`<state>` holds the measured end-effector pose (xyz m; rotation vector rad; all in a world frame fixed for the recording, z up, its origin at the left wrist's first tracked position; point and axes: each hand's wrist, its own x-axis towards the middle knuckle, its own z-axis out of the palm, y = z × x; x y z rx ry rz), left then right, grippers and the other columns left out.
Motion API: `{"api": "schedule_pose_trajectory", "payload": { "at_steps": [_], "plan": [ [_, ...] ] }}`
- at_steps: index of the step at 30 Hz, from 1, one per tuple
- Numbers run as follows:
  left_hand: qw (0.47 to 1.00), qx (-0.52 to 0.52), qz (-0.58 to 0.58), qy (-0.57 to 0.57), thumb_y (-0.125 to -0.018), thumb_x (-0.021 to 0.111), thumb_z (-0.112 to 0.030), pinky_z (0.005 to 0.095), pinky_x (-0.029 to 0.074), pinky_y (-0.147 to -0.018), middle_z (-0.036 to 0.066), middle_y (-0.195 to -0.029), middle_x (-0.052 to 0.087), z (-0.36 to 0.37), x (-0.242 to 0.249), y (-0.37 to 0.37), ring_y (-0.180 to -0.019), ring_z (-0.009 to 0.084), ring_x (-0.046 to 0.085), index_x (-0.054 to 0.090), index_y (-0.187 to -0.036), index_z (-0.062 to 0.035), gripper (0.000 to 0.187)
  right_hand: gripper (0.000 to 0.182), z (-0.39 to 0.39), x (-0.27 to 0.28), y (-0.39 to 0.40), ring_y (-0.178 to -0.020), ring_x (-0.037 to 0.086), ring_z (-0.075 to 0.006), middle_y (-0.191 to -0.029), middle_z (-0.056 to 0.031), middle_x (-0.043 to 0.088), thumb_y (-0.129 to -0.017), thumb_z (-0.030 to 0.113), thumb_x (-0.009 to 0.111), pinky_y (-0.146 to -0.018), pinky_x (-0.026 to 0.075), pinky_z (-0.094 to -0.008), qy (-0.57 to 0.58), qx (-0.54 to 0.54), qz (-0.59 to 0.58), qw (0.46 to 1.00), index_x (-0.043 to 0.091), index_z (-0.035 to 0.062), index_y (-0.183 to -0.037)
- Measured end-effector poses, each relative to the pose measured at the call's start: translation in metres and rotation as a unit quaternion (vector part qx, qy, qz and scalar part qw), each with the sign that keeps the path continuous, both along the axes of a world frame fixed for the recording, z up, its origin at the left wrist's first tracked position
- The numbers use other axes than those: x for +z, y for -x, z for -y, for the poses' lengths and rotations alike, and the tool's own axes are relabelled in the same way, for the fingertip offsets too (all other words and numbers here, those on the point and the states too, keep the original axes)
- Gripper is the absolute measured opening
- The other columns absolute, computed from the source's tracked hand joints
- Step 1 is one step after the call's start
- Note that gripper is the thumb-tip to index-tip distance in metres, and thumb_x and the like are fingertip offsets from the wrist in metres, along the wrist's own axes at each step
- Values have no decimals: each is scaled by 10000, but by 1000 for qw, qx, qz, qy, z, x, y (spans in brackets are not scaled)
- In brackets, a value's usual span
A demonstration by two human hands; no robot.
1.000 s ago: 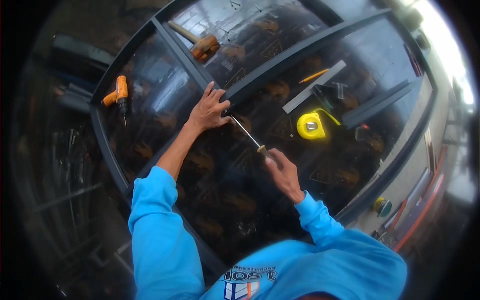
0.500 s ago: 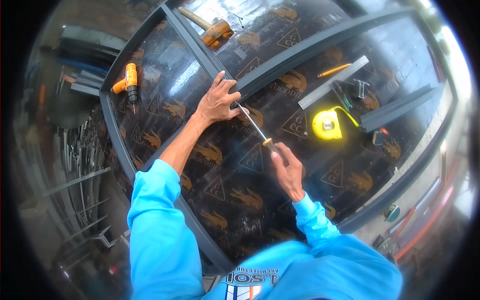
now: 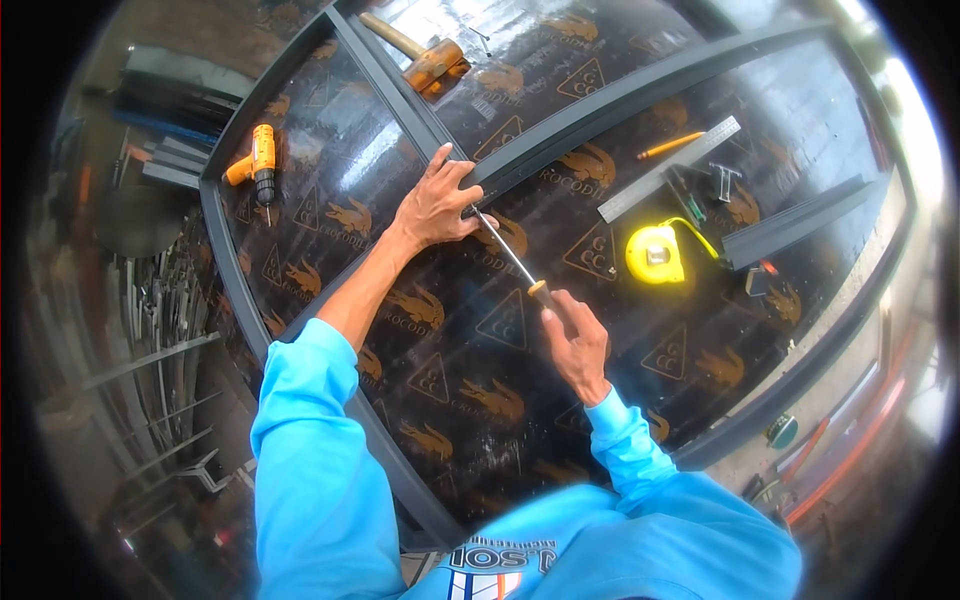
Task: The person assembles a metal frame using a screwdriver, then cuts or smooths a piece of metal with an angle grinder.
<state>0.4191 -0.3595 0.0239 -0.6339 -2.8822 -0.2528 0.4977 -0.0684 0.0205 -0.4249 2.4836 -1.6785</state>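
Observation:
My left hand [image 3: 435, 205] is wrapped over the dark grey metal frame [image 3: 600, 107] where two bars meet, its thumb close to the tip of a screwdriver. That screwdriver [image 3: 512, 257] slants from the joint down to the right, with a long thin shaft and a pale collar on its handle. Around the handle my right hand [image 3: 580, 352] is closed, the thumb lying along it. The tip, at the inner corner beneath my left fingers, is partly hidden.
A black printed board [image 3: 470, 350] lies under the frame. Right of my hands are a yellow tape measure [image 3: 655, 255], a steel ruler [image 3: 670, 168], a pencil [image 3: 670, 145] and a grey profile piece [image 3: 795, 222]. An orange drill [image 3: 263, 155] and a mallet [image 3: 435, 65] lie farther left and up.

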Motion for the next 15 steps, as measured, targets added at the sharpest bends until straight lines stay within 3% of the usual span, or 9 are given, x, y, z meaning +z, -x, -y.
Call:
{"api": "schedule_pose_trajectory", "payload": {
  "at_steps": [6, 9, 13, 15],
  "plan": [
    [1000, 1, 9, 4, -680, 771, -477, 485, 213, -1145, 167, -1064, 560, -2, 0, -2, -1083, 285, 536, 624, -784, -76, 440, 308, 6, -3, -9, -683, 615, -261, -836, -112, 598, -822, 125, 687, -575, 495, -352, -60, -11, -76, 995, 604, 78, -1115],
    [1000, -13, -16, 2, -706, 731, -557, 495, 208, -1153, 184, -1040, 556, 0, -3, -1, -1095, 303, 535, 581, -723, -72, 509, 433, 19, -1, -27, -732, 611, -283, -900, -117, 574, -789, 107, 717, -583, 501, -364, -85, -27, -64, 994, 545, 100, -1186],
    [1000, -14, -20, 14, -708, 733, -557, 492, 208, -1153, 187, -1023, 558, -2, -4, 1, -1091, 304, 537, 577, -711, -73, 508, 491, 29, 4, -36, -816, 583, -292, -950, -128, 527, -740, 96, 765, -583, 495, -381, -118, -55, -65, 989, 552, 118, -1182],
    [999, -3, 26, 17, -723, 752, -477, 508, 221, -1142, 185, -1118, 539, 0, -5, 0, -1139, 327, 508, 609, -802, -83, 426, 478, 30, 1, -35, -823, 582, -281, -940, -127, 535, -749, 107, 758, -589, 495, -378, -100, -53, -66, 991, 552, 107, -1180]
  ]
}}
